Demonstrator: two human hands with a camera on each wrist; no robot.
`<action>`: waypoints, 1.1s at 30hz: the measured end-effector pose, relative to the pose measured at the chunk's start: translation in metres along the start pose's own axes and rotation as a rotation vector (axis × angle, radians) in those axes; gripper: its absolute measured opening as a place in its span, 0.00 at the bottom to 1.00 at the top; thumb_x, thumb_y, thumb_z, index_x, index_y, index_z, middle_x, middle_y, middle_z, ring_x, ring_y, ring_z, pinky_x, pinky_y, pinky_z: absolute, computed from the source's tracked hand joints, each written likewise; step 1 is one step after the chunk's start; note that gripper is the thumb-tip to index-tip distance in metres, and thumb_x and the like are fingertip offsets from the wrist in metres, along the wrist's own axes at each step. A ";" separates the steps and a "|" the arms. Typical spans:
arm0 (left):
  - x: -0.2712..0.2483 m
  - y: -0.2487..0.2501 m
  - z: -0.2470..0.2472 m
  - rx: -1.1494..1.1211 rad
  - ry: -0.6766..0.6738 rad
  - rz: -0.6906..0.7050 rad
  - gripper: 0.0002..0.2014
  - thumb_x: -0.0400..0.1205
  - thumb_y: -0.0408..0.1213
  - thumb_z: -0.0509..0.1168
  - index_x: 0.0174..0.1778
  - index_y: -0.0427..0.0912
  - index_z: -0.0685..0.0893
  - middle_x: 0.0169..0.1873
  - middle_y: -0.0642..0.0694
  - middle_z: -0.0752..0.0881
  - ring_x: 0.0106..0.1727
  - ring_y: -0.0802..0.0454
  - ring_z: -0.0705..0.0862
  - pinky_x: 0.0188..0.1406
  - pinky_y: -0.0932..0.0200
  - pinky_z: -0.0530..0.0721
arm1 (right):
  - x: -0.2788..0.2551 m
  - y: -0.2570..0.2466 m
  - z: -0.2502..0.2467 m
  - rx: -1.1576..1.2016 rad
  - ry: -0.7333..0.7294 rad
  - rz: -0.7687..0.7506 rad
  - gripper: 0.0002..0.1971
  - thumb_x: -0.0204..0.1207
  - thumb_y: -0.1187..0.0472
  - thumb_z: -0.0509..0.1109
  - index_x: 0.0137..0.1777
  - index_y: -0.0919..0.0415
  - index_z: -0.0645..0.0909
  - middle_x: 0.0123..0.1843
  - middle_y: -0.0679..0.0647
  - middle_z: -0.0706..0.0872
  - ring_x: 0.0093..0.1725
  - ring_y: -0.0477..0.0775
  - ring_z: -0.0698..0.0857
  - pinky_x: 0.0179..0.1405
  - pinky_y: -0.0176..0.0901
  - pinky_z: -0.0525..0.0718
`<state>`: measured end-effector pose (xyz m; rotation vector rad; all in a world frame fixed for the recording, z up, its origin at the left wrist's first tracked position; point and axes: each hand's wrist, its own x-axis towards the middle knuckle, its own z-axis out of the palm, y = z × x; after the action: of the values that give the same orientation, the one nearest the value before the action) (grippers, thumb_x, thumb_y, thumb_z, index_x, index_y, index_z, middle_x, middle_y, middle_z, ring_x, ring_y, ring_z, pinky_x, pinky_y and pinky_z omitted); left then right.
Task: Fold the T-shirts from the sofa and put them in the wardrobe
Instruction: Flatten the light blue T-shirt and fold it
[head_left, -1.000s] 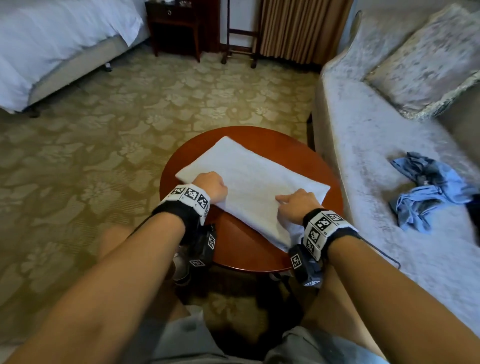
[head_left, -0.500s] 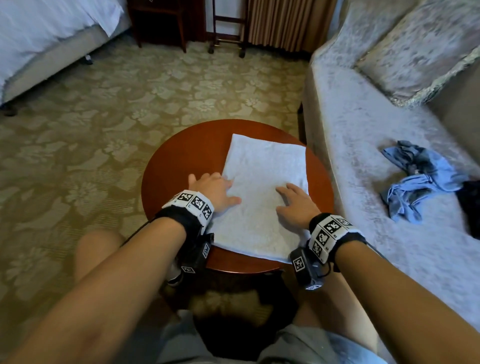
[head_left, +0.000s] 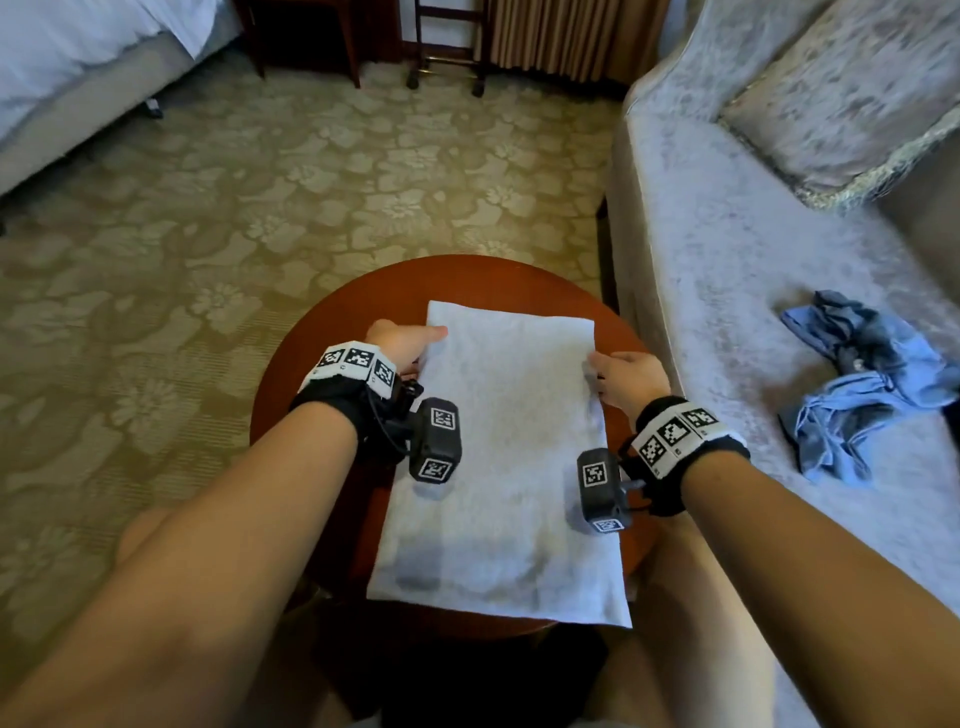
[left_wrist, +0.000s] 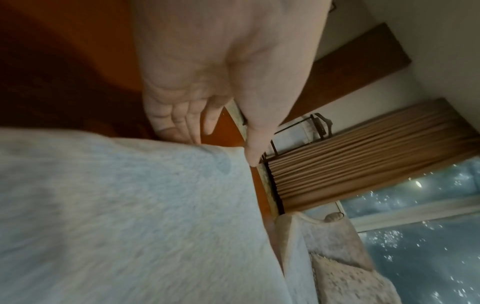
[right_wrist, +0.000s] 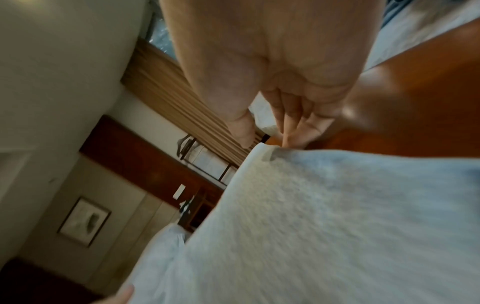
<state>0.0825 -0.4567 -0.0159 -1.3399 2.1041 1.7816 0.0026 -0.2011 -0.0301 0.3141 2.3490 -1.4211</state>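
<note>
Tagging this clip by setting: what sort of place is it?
Probably a hotel room: a bed with white linen, a pale sofa with a cushion, patterned carpet and a small round wooden table.

White folded T-shirt (head_left: 501, 457) flat on table (head_left: 332, 395)

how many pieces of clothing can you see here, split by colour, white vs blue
white: 1, the white T-shirt folded on the round table, with the left hand and right hand at its sides
blue: 1, the crumpled blue garment on the sofa
total: 2
</note>
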 end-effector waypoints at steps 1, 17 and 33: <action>0.005 0.005 0.001 -0.023 -0.014 -0.024 0.31 0.73 0.47 0.77 0.66 0.32 0.78 0.43 0.41 0.88 0.41 0.46 0.86 0.47 0.55 0.84 | 0.008 -0.005 0.002 0.052 -0.001 0.032 0.13 0.75 0.51 0.76 0.51 0.59 0.83 0.46 0.55 0.87 0.46 0.57 0.86 0.49 0.53 0.86; 0.042 0.093 -0.005 -0.140 -0.077 0.200 0.13 0.65 0.30 0.81 0.35 0.45 0.83 0.43 0.46 0.90 0.47 0.45 0.89 0.45 0.53 0.88 | 0.052 -0.085 -0.006 0.310 0.043 -0.127 0.07 0.70 0.69 0.79 0.47 0.60 0.89 0.42 0.55 0.90 0.42 0.54 0.89 0.46 0.46 0.90; -0.071 -0.063 -0.023 -0.187 0.067 0.015 0.15 0.80 0.49 0.70 0.49 0.40 0.80 0.47 0.41 0.88 0.41 0.48 0.86 0.34 0.55 0.86 | -0.074 0.041 -0.035 0.348 -0.242 0.074 0.17 0.83 0.54 0.66 0.67 0.62 0.79 0.56 0.59 0.86 0.52 0.56 0.87 0.46 0.45 0.85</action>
<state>0.1774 -0.4330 -0.0167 -1.4492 2.0270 2.0103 0.0784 -0.1506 -0.0166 0.2982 1.8785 -1.7243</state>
